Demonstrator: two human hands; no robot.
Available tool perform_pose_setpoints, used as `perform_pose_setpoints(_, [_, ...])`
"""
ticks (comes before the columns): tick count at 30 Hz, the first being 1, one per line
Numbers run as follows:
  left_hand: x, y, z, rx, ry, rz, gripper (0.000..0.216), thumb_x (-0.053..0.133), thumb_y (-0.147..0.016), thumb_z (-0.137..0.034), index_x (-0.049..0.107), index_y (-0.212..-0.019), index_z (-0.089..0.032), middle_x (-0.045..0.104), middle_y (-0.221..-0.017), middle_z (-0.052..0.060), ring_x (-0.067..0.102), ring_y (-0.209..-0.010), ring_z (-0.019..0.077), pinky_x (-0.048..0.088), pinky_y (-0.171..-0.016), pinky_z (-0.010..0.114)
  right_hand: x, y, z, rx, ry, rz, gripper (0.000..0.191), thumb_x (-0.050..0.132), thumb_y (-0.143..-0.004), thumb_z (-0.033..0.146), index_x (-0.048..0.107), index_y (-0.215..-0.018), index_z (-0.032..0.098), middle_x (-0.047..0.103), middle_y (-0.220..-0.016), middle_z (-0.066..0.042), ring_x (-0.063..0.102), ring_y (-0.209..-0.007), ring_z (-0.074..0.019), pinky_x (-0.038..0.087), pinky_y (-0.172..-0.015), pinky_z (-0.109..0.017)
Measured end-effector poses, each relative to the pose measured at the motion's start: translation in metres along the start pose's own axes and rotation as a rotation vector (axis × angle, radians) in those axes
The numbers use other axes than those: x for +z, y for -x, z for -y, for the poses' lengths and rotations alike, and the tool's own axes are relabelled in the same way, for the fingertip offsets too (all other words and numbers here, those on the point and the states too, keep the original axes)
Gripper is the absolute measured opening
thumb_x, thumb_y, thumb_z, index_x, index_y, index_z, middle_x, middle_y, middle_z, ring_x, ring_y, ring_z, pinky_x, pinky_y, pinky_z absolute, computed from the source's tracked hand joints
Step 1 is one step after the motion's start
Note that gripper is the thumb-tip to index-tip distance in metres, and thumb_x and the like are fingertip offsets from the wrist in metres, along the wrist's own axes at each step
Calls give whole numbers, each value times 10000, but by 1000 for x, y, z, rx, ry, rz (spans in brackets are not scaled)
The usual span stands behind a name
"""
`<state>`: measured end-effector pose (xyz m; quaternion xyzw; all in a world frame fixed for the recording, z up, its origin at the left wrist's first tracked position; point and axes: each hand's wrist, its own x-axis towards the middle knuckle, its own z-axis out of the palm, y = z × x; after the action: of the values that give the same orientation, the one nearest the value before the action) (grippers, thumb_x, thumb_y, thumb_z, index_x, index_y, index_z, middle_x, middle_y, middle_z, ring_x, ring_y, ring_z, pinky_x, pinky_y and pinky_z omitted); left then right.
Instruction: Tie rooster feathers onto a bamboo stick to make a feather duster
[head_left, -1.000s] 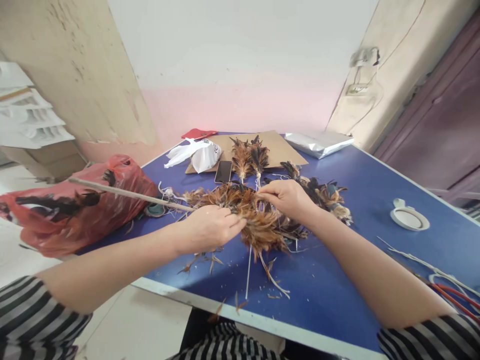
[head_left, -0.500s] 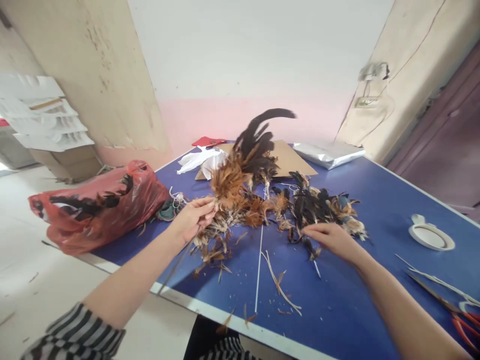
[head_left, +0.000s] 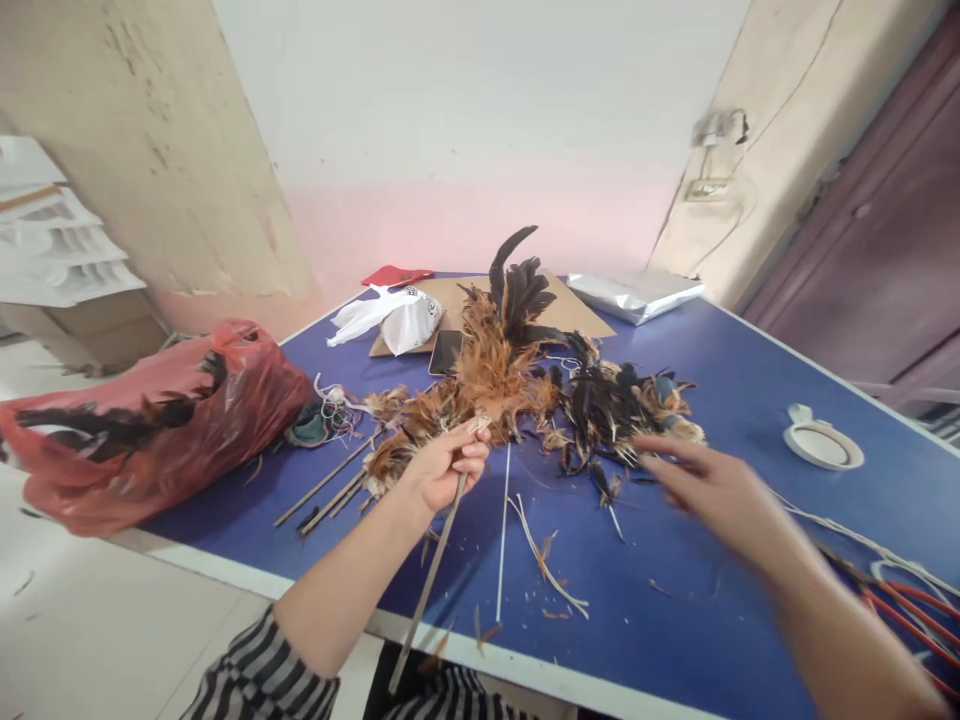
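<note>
My left hand is closed around the stick of a feather duster, just below its feathers. Brown feathers ring the duster's lower part and long black ones stand at the top. Its thin stick slants down past the table's near edge. To the right, my right hand is slightly blurred, its fingers stretched out and apart, just beside a pile of loose black feathers. No object shows in it. A single dark feather with a pale quill lies in front of that pile.
Several sticks lie left of the duster. A red plastic bag stands at the left edge. Scissors with orange handles, cord and a roll of tape are at right. Behind are a phone and cardboard.
My left hand has brought the duster right and more upright, its stick now in plain view. My right hand has drawn slightly away from the black feathers, fingers spreading. The view has shifted too.
</note>
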<state>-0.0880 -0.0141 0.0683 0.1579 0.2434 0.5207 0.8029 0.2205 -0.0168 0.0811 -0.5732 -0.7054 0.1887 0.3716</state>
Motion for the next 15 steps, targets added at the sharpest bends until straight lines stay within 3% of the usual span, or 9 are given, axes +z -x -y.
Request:
perform_pose_setpoints(2, [4,-1,11,-32,0,39,82,498,-770,-19,520,-777,-97,460,-733,17,375,-488,-12,244,-350,44,47,-5,43,151,-339,252,365,562,-761,368,614,-1086,212,663,-692,-69,575,-495,-158,465,-434,-276])
perform_pose_setpoints(4, [5,1,16,-45,-16,71,81,526,-755,-25,534,-795,-96,468,-744,18,381,-493,-15,241,-352,42,86,-9,70,112,-600,403,501,590,-739,359,499,-1207,203,640,-1023,-98,579,-529,-120,473,-437,-255])
perform_pose_setpoints(7, [2,5,15,-9,-89,54,86,572,-728,-39,548,-781,-102,475,-737,11,363,-480,-19,225,-349,42,120,-11,82,36,-697,532,434,554,-772,384,537,-1142,158,659,-862,-58,559,-509,-107,453,-436,-230])
perform_pose_setpoints(9, [-2,7,13,32,-126,17,102,612,-699,-48,551,-755,-106,477,-718,2,353,-470,-19,208,-346,47,127,-12,79,-22,-589,455,304,540,-785,373,629,-956,139,639,-682,-21,552,-524,-119,442,-472,-229])
perform_pose_setpoints(11, [-5,8,12,74,-158,-18,148,660,-657,-59,564,-757,-108,485,-700,-7,358,-465,-16,194,-345,58,127,-10,75,-97,-460,303,232,527,-797,338,661,-804,149,638,-647,-19,565,-583,-137,444,-539,-242])
perform_pose_setpoints(15, [-8,8,19,201,-321,-98,241,746,-594,-156,609,-787,-108,512,-625,-20,372,-442,2,181,-355,101,125,-1,77,-307,-252,134,231,465,-845,273,664,-775,181,659,-689,-31,574,-639,-146,431,-625,-251])
